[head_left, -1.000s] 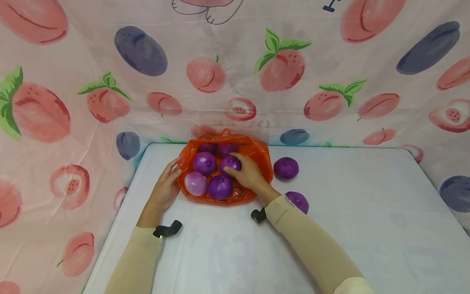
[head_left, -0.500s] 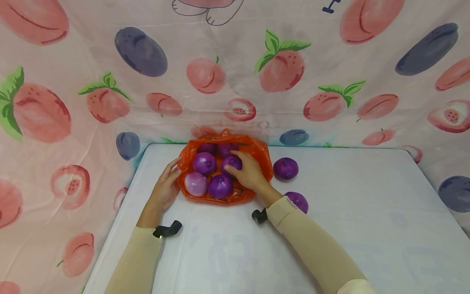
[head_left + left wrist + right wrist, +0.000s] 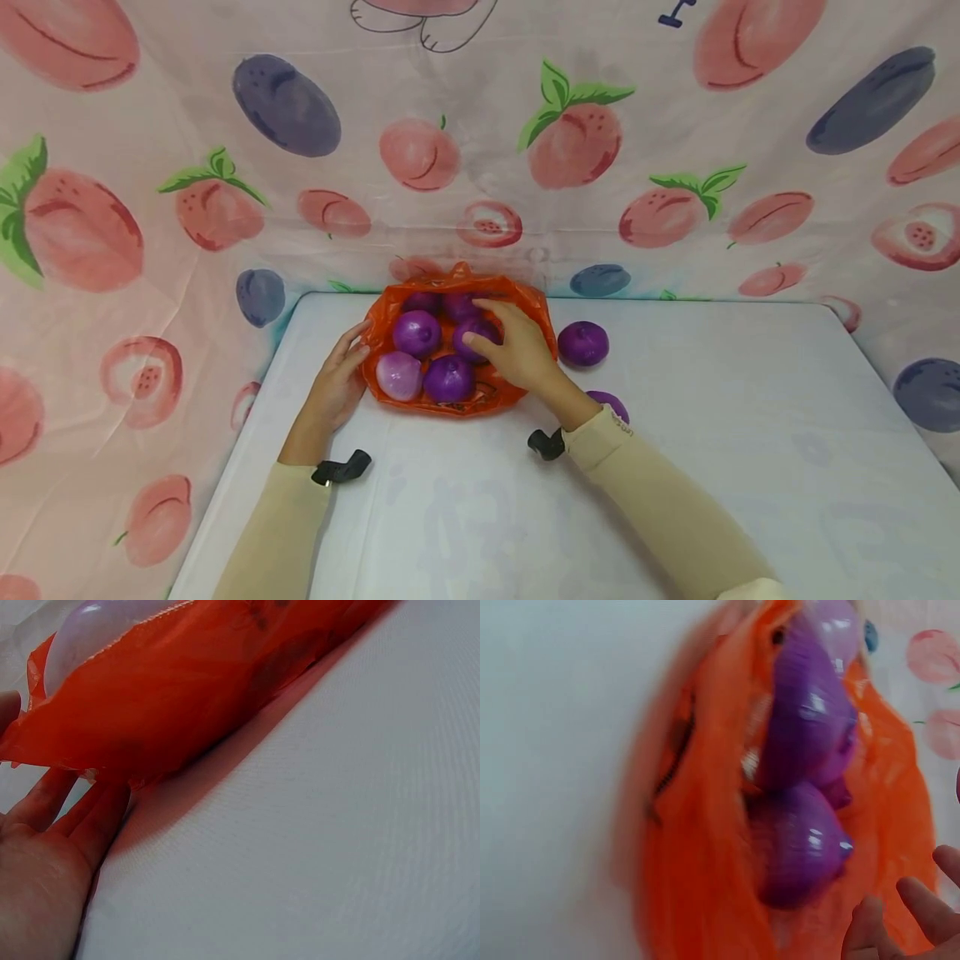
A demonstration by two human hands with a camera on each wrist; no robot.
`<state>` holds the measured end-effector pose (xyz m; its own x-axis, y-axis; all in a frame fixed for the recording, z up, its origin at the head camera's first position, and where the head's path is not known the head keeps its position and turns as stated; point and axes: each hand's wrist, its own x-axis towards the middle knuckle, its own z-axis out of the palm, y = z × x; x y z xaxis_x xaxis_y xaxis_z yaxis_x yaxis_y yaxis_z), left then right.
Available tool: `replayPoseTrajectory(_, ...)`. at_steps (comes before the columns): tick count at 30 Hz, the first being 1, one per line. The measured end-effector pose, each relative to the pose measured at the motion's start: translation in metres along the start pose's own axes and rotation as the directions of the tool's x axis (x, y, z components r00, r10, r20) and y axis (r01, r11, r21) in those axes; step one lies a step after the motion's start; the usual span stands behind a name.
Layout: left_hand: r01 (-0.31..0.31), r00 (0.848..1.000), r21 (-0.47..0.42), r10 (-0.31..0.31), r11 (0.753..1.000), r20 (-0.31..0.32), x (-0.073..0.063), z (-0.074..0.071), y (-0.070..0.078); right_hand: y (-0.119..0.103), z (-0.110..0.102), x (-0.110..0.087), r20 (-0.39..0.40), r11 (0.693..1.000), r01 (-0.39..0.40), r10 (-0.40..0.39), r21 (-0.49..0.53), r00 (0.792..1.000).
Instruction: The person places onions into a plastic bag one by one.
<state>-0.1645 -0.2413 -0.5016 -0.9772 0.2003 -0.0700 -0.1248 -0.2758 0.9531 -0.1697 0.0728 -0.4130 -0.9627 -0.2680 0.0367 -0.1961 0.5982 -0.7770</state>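
An orange plastic bag (image 3: 536,310) lies with its mouth open at the back of the table, holding several purple onions (image 3: 450,381) and one paler onion (image 3: 400,376). My left hand (image 3: 339,387) holds the bag's left edge; in the left wrist view, thumb and fingers stand on either side of the orange plastic (image 3: 150,705). Over the bag's right half is my right hand (image 3: 525,346), around the right-hand onion (image 3: 480,330) in the head view. The right wrist view shows its fingers (image 3: 922,907) spread and apart from the nearest onion (image 3: 802,847).
Two more purple onions lie on the white table (image 3: 712,467) right of the bag: one onion (image 3: 583,344) beside it, another onion (image 3: 611,405) partly hidden by my right sleeve. A fruit-print cloth (image 3: 480,150) hangs behind the table.
My right hand has loosened from the onion inside the bag, its fingers spreading and drawing slightly right. The left hand stays at the bag's edge.
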Motion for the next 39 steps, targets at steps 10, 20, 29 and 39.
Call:
replayPoseTrajectory(10,-0.003,1.0,-0.005,0.003,1.0,0.003,0.0,0.002,0.0,-0.009,-0.048,-0.017,-0.081,0.998,0.06,-0.058,0.016,0.995)
replayPoseTrajectory(20,0.003,1.0,0.004,-0.003,1.0,-0.002,0.0,0.001,0.0,0.008,-0.081,-0.034,-0.199,0.995,0.091,-0.084,0.028,0.976)
replayPoseTrajectory(29,0.007,1.0,0.01,-0.007,1.0,-0.004,0.0,0.001,0.0,0.039,-0.099,-0.04,-0.223,1.0,0.009,-0.01,-0.004,0.975)
replayPoseTrajectory(39,0.008,1.0,0.01,-0.008,1.0,-0.003,0.0,0.0,-0.001,0.075,-0.107,-0.041,-0.217,0.999,-0.018,0.01,-0.032,0.976)
